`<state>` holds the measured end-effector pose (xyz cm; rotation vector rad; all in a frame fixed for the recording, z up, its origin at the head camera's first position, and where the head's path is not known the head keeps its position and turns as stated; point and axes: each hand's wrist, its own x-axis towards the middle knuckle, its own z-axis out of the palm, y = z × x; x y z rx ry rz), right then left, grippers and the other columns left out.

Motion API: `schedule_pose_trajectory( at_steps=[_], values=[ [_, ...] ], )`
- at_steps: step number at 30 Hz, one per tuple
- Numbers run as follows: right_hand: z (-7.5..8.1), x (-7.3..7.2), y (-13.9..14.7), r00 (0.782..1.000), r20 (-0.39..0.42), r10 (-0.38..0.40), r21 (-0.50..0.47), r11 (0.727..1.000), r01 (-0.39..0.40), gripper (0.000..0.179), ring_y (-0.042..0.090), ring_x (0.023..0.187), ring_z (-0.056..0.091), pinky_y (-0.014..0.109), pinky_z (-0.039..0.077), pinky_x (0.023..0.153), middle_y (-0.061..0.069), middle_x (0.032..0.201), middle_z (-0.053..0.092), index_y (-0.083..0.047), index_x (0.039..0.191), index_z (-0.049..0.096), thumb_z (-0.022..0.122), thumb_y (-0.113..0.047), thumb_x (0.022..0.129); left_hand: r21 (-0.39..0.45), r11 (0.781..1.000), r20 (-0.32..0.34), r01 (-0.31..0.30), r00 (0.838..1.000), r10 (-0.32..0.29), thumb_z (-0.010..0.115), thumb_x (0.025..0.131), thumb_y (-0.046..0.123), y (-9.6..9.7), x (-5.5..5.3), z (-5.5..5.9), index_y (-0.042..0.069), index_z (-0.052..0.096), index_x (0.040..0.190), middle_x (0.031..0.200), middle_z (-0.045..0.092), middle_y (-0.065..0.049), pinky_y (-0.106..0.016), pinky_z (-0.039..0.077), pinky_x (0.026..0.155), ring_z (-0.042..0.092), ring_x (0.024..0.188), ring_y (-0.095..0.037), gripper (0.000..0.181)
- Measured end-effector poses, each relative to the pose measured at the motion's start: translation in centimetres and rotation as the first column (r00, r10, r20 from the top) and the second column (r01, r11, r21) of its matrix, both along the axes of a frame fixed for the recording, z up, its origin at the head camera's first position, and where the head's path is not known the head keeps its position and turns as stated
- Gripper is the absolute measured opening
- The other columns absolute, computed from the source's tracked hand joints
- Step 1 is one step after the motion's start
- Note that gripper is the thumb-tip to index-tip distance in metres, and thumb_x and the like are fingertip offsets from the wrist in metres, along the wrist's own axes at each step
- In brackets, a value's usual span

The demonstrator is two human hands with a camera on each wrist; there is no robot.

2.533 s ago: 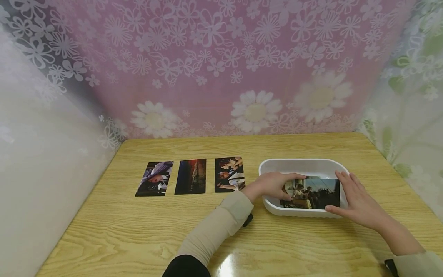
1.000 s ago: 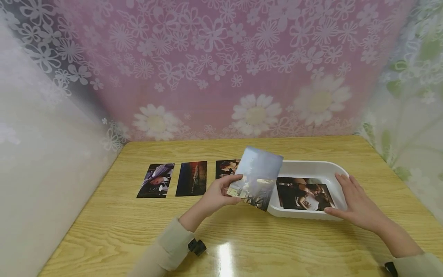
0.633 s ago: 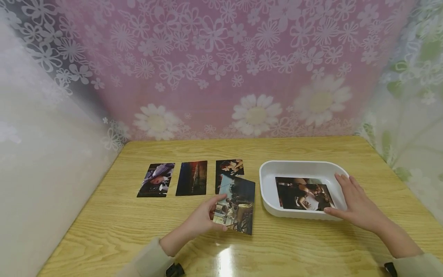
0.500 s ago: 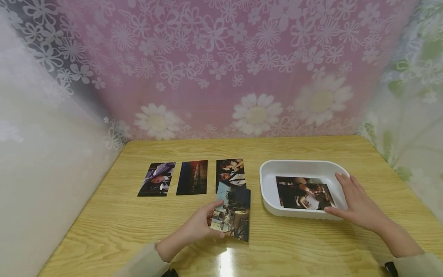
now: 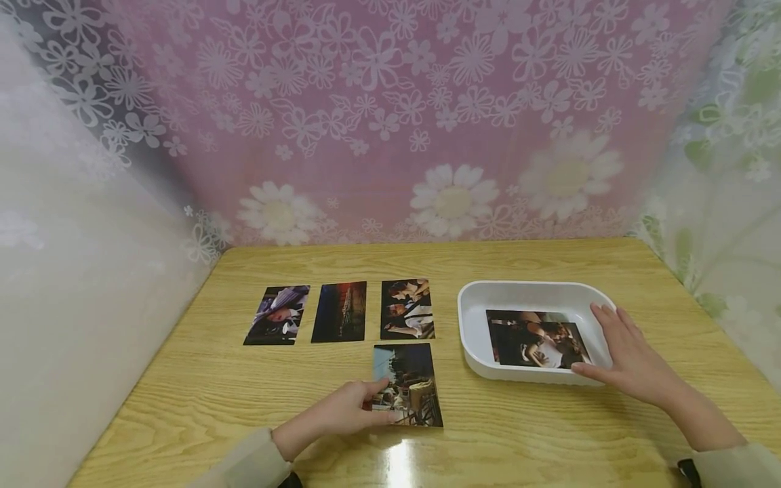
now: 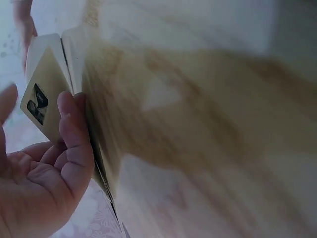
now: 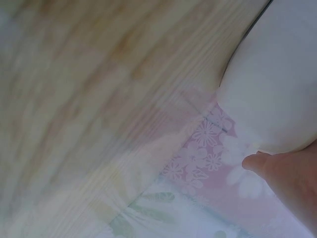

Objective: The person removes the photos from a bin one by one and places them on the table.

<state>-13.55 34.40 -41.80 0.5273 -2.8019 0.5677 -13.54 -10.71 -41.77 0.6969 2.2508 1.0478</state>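
Observation:
My left hand (image 5: 350, 409) pinches the left edge of a photo card (image 5: 415, 386) with a street scene, thumb at the near side. The card is level or nearly so, at the table; whether all of it touches the wood I cannot tell. In the left wrist view the curled fingers (image 6: 77, 144) lie close to the tabletop, beside a pale card face with a dark mark. My right hand (image 5: 631, 359) rests on the right end of a white tray (image 5: 531, 290), fingers extended over the rim, thumb at the near edge. Overlapping photo cards (image 5: 543, 344) lie in the tray.
Three photo cards form a row on the wooden table (image 5: 244, 400): a purple one (image 5: 277, 315), a dark red-blue one (image 5: 339, 312) and one with people (image 5: 407, 308). The last lies just beyond the held card. Floral cloth walls (image 5: 378, 135) stand around the table.
My left hand has taken the street-scene card out of the tray, swung it leftward and turned it, then lowered it in front of the rightmost row card. My right hand has stayed at the tray.

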Motion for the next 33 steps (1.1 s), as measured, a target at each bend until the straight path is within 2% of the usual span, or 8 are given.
schedule_pose_trajectory(
  at_steps=[4,7,15,18,23,27,33],
  values=[
    [-0.1,0.0,0.0,1.000,0.003,-0.005,0.001,1.000,0.005,0.104,0.037,0.130,-0.008,0.046,-0.007,0.101,0.030,0.138,0.014,0.000,0.141,0.006,0.072,-0.036,0.070,-0.048,0.999,-0.048,0.016,0.999,-0.019,0.059,0.086,0.027,0.0,-0.3,-0.4,-0.001,0.033,0.135,0.043,0.027,0.007,-0.020,0.024,0.043,0.019,0.040,-0.007,0.062],
    [-0.1,0.0,0.1,1.000,0.006,-0.005,0.002,1.000,0.005,0.104,0.037,0.130,-0.008,0.046,-0.007,0.101,0.030,0.138,0.014,0.000,0.141,0.006,0.072,-0.036,0.070,-0.077,0.996,-0.072,0.036,0.997,-0.042,0.063,0.083,0.021,0.0,-0.5,-0.5,-0.002,0.033,0.135,0.044,0.028,0.006,-0.020,0.024,0.044,0.021,0.040,-0.007,0.063],
    [0.0,0.0,-0.1,1.000,0.013,-0.006,0.000,1.000,0.006,0.102,0.036,0.130,-0.009,0.046,-0.008,0.101,0.029,0.139,0.012,0.001,0.141,0.006,0.071,-0.037,0.071,-0.158,0.987,-0.098,0.036,0.994,-0.052,0.065,0.081,0.022,0.6,-0.3,-0.5,0.000,0.031,0.136,0.041,0.028,0.006,-0.022,0.020,0.040,0.018,0.036,-0.007,0.068],
    [0.0,0.1,-0.1,1.000,0.016,-0.006,0.001,1.000,0.006,0.102,0.036,0.130,-0.010,0.046,-0.010,0.101,0.029,0.139,0.011,0.001,0.141,0.005,0.071,-0.037,0.072,-0.234,0.972,-0.144,0.022,0.988,-0.057,0.066,0.080,0.026,0.9,0.0,-0.3,0.002,0.032,0.137,0.041,0.027,0.008,-0.022,0.019,0.039,0.018,0.035,-0.006,0.070],
    [0.1,0.2,-0.2,1.000,0.015,-0.006,-0.006,1.000,0.006,0.102,0.036,0.129,-0.010,0.046,-0.009,0.101,0.029,0.139,0.011,0.000,0.141,0.005,0.071,-0.036,0.072,-0.362,0.932,-0.231,0.008,0.968,-0.098,0.065,0.079,0.034,1.3,0.4,0.0,0.005,0.035,0.136,0.041,0.028,0.007,-0.023,0.018,0.039,0.017,0.035,-0.006,0.071],
    [0.1,0.1,-0.1,1.000,0.012,-0.008,-0.004,1.000,0.008,0.102,0.036,0.130,-0.009,0.045,-0.009,0.101,0.030,0.138,0.013,0.000,0.141,0.005,0.071,-0.036,0.072,-0.392,0.920,-0.253,0.001,0.961,-0.109,0.066,0.078,0.035,1.4,0.4,0.0,0.006,0.036,0.136,0.041,0.029,0.006,-0.024,0.018,0.039,0.017,0.035,-0.007,0.071],
    [0.0,0.0,-0.1,1.000,0.011,-0.010,0.001,1.000,0.010,0.103,0.037,0.130,-0.009,0.045,-0.009,0.101,0.030,0.138,0.013,0.001,0.141,0.006,0.071,-0.037,0.071,-0.436,0.900,-0.272,-0.005,0.954,-0.127,0.068,0.075,0.042,1.4,0.4,-0.1,0.008,0.034,0.137,0.047,0.036,0.006,-0.025,0.021,0.039,0.025,0.040,-0.007,0.078]
  ],
)
